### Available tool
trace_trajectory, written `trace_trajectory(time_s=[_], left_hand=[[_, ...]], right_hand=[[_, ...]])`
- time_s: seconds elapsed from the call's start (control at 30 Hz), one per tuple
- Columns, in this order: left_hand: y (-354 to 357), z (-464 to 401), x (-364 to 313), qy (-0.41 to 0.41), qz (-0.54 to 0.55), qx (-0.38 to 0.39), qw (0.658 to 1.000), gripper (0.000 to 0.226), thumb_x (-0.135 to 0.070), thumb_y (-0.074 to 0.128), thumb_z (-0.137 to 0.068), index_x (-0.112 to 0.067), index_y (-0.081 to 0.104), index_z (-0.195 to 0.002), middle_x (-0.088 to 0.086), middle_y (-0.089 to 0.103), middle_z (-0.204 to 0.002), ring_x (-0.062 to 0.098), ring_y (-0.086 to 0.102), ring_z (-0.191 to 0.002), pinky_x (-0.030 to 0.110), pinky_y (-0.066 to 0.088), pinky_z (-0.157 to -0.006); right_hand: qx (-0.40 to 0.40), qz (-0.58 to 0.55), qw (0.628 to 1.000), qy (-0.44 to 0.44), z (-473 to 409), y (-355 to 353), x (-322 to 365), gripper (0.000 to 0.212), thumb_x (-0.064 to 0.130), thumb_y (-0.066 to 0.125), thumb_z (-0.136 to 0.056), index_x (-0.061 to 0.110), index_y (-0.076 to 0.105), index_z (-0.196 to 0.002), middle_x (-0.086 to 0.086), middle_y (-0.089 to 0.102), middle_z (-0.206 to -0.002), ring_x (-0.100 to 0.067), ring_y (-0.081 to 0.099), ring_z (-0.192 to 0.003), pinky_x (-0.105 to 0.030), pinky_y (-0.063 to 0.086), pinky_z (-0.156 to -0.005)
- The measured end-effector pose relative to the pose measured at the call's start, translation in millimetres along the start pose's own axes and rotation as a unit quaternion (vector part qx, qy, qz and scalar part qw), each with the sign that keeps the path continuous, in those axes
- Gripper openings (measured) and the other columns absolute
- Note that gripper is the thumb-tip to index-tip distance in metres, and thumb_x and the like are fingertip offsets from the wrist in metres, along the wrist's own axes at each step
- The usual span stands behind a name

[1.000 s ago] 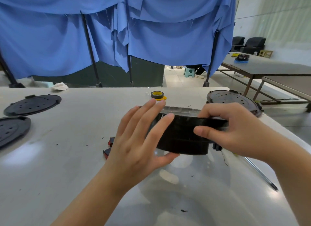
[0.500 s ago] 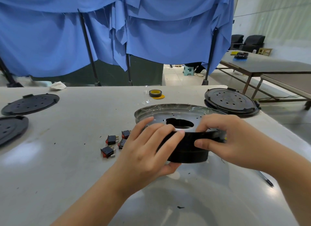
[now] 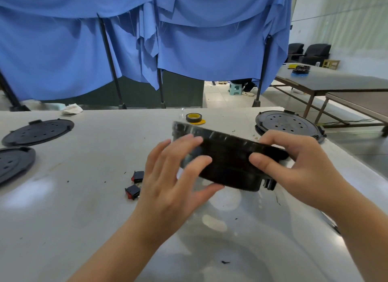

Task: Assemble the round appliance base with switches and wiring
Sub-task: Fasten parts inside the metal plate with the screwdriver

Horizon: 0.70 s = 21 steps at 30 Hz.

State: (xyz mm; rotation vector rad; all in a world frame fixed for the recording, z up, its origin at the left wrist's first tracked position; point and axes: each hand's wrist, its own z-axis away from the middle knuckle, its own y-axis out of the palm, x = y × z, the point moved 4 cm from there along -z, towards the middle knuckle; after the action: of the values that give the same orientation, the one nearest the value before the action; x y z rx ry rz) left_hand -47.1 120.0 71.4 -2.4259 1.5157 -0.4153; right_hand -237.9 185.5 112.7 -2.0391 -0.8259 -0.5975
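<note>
Head view: round base (image 3: 228,162) tilted edge-on.

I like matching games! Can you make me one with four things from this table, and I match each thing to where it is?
Things:
1. round black base
2. yellow tape roll
3. red and black switches
4. stack of black discs with holes

Places:
A. lying on the table left of the left hand
B. far right corner of the table
C. held up between both hands
D. on the table behind the base, near the far edge

Pairs: 1-C, 2-D, 3-A, 4-B
</note>
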Motion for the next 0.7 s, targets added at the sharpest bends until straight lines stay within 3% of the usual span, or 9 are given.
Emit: trace_trajectory(time_s=[0.13, 0.2, 0.3, 0.37, 0.43, 0.5, 0.53, 0.6, 0.7], left_hand=[[-7, -1, 6, -0.139, 0.069, -0.026, 0.988, 0.043, -0.05, 0.071, -0.078, -0.018, 0.05, -0.098, -0.001, 0.042, -0.109, 0.015, 0.043, -0.101, 0.029, 0.046, -0.083], [-6, 1, 10, -0.222, 0.107, -0.018, 0.969, 0.044, -0.053, 0.074, -0.07, -0.024, 0.048, -0.091, -0.013, 0.036, -0.102, 0.01, 0.041, -0.096, 0.023, 0.044, -0.083], [-1, 4, 14, -0.364, 0.178, 0.004, 0.914, 0.046, -0.059, 0.079, -0.062, -0.032, 0.045, -0.079, -0.025, 0.038, -0.092, 0.009, 0.045, -0.089, 0.024, 0.047, -0.08], [4, 6, 14, -0.433, 0.231, 0.02, 0.871, 0.039, -0.062, 0.072, -0.059, -0.032, 0.051, -0.072, -0.023, 0.047, -0.082, 0.004, 0.048, -0.079, 0.013, 0.043, -0.071], [8, 5, 9, -0.483, 0.295, 0.046, 0.823, 0.036, -0.062, 0.068, -0.055, -0.029, 0.065, -0.068, -0.011, 0.058, -0.071, 0.005, 0.049, -0.064, 0.01, 0.042, -0.06], [10, 4, 5, -0.519, 0.357, 0.079, 0.773, 0.037, -0.062, 0.068, -0.051, -0.032, 0.075, -0.071, -0.003, 0.067, -0.069, 0.014, 0.057, -0.064, 0.012, 0.046, -0.057], [9, 3, 3, -0.531, 0.381, 0.09, 0.752, 0.037, -0.062, 0.068, -0.049, -0.034, 0.076, -0.072, -0.004, 0.069, -0.069, 0.01, 0.06, -0.063, 0.011, 0.048, -0.058], [7, 1, 1, -0.549, 0.409, 0.097, 0.722, 0.037, -0.059, 0.069, -0.047, -0.033, 0.077, -0.071, -0.01, 0.069, -0.065, -0.002, 0.059, -0.057, 0.009, 0.046, -0.055], [4, -1, 0, -0.568, 0.422, 0.093, 0.701, 0.033, -0.054, 0.071, -0.046, -0.031, 0.078, -0.069, -0.012, 0.068, -0.061, -0.006, 0.057, -0.053, 0.009, 0.043, -0.049]], right_hand=[[-0.058, -0.048, 0.997, 0.009, 2, 4, 5, 0.008, 0.021, 0.067, -0.081, 0.025, 0.064, -0.074, 0.001, 0.062, -0.067, -0.011, 0.058, -0.055, -0.009, 0.047, -0.047], [-0.07, -0.066, 0.995, 0.015, 3, 7, 7, 0.006, 0.021, 0.066, -0.08, 0.025, 0.065, -0.075, 0.0, 0.063, -0.068, -0.01, 0.059, -0.055, -0.012, 0.049, -0.047], [-0.093, -0.088, 0.992, 0.019, 5, 10, 6, 0.013, 0.016, 0.066, -0.083, 0.025, 0.064, -0.075, 0.001, 0.062, -0.064, -0.003, 0.057, -0.051, -0.014, 0.049, -0.046], [-0.103, -0.109, 0.988, 0.024, 6, 12, 6, 0.01, 0.021, 0.066, -0.083, 0.025, 0.064, -0.074, 0.002, 0.063, -0.064, -0.005, 0.06, -0.055, -0.017, 0.053, -0.051], [-0.111, -0.134, 0.984, 0.037, 6, 13, 5, 0.009, 0.032, 0.064, -0.077, 0.023, 0.066, -0.075, -0.003, 0.066, -0.068, -0.011, 0.064, -0.06, -0.024, 0.056, -0.054], [-0.121, -0.146, 0.981, 0.044, 7, 13, 4, 0.015, 0.035, 0.063, -0.074, 0.021, 0.067, -0.079, -0.006, 0.066, -0.069, -0.016, 0.065, -0.061, -0.024, 0.056, -0.054], [-0.127, -0.148, 0.98, 0.045, 8, 13, 4, 0.015, 0.035, 0.063, -0.074, 0.021, 0.067, -0.08, -0.006, 0.066, -0.069, -0.017, 0.065, -0.061, -0.025, 0.056, -0.054], [-0.134, -0.144, 0.98, 0.042, 10, 14, 4, 0.013, 0.035, 0.063, -0.076, 0.024, 0.067, -0.081, -0.003, 0.068, -0.069, -0.016, 0.065, -0.061, -0.025, 0.057, -0.053], [-0.14, -0.138, 0.98, 0.034, 11, 15, 4, 0.01, 0.034, 0.063, -0.077, 0.026, 0.067, -0.079, 0.003, 0.069, -0.07, -0.008, 0.065, -0.06, -0.018, 0.054, -0.052]])
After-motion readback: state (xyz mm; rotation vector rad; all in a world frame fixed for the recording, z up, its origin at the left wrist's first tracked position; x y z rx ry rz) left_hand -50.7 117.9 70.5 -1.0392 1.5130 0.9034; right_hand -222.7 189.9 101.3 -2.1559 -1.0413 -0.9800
